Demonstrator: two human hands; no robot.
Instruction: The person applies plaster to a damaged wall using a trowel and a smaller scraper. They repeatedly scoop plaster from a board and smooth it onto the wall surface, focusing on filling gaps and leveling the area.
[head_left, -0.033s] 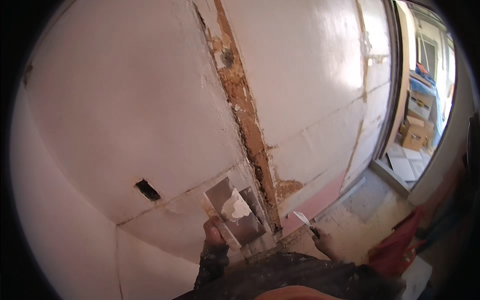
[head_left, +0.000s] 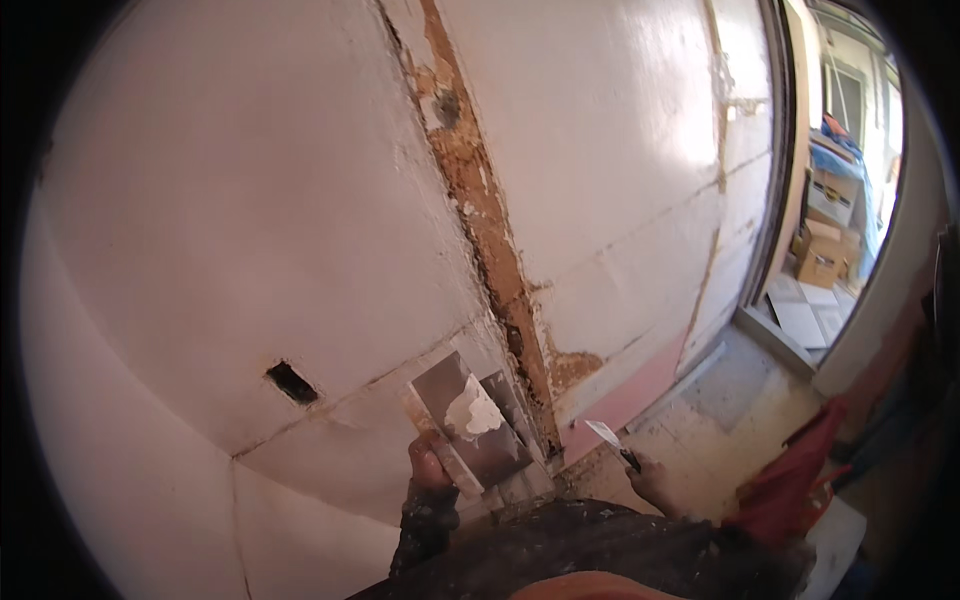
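My left hand (head_left: 430, 466) is closed round the pale long edge of a wide flat plastering blade (head_left: 438, 380). A lump of white filler (head_left: 472, 410) sits on the blade's grey face. Lower right, my right hand (head_left: 655, 485) grips a putty knife (head_left: 606, 436) by its dark handle, its light blade angled up and to the left. The knife is apart from the plastering blade. Beyond both hands runs a long strip of exposed brown wall (head_left: 487, 225) between white wall panels. A dark rectangle (head_left: 503, 393) shows behind the plastering blade; I cannot tell what it is.
A dark rectangular hole (head_left: 292, 382) is cut in the left wall. A pink panel (head_left: 625, 405) runs along the wall's foot above a dusty floor (head_left: 720, 415). Red cloth (head_left: 790, 475) lies at the lower right. Cardboard boxes (head_left: 822, 255) stand beyond the doorway.
The view has shifted slightly, so the wall and doorway sit a little further left. Both hands keep their hold on their tools.
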